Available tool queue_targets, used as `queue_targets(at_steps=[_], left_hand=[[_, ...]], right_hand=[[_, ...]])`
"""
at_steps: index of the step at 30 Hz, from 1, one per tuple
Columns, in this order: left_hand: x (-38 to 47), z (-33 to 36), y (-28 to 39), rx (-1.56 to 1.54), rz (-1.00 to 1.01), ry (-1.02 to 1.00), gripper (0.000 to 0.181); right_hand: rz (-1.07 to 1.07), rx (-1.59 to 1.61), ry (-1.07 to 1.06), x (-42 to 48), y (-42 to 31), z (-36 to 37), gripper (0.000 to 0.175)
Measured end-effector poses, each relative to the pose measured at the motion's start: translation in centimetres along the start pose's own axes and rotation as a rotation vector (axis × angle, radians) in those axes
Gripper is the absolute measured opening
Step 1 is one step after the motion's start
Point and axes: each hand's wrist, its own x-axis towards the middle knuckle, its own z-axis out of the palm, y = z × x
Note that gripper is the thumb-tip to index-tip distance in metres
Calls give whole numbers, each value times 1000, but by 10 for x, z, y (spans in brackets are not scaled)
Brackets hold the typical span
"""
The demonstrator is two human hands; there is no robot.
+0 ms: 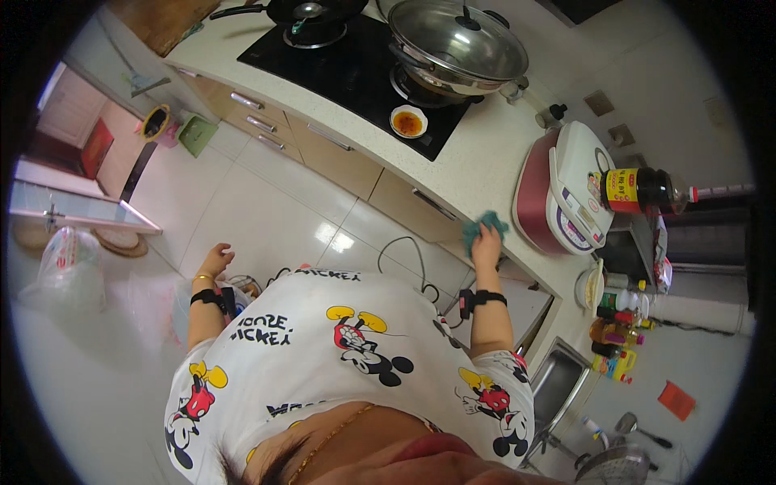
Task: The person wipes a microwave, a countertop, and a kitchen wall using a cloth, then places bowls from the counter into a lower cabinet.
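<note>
My right hand (pixel 487 247) grips a crumpled green cloth (pixel 488 224) at the counter's front edge, just beside the rice cooker (pixel 548 188). Whether the cloth presses on the countertop (pixel 464 173) or hangs at its edge is hard to tell. Out to the other side, my left hand (pixel 216 260) hangs over the floor with its fingers loosely apart and holds nothing. A dark soy sauce bottle (pixel 645 191) appears on or behind the cooker's lid. On the near corner of the black gas hob (pixel 351 76) sits a small white dish (pixel 408 122) with reddish-orange sauce.
A large lidded steel pot (pixel 458 48) stands on one burner. The other bears a black wok (pixel 315 11) with a ladle in it. Several bottles (pixel 618 327) line the wall by the steel sink (pixel 555 376). A green dustpan (pixel 196 133) and a cable (pixel 403 239) are at floor level.
</note>
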Motion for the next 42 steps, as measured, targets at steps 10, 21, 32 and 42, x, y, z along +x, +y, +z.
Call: queue_targets(at_steps=[10,21,32,42], left_hand=[[6,-20,56,78,220,75,41],[-9,5,226,74,402,-81,37],[70,128,420,-309,532,-502,45],[119,197,462,-622,250,-544,26]], right_hand=[[-306,16,236,98,-59,25,38],[-305,-51,81,175,-60,59,35],[-358,-74,83,243,-37,74,37],[-524,94,8,179,-58,34,39]])
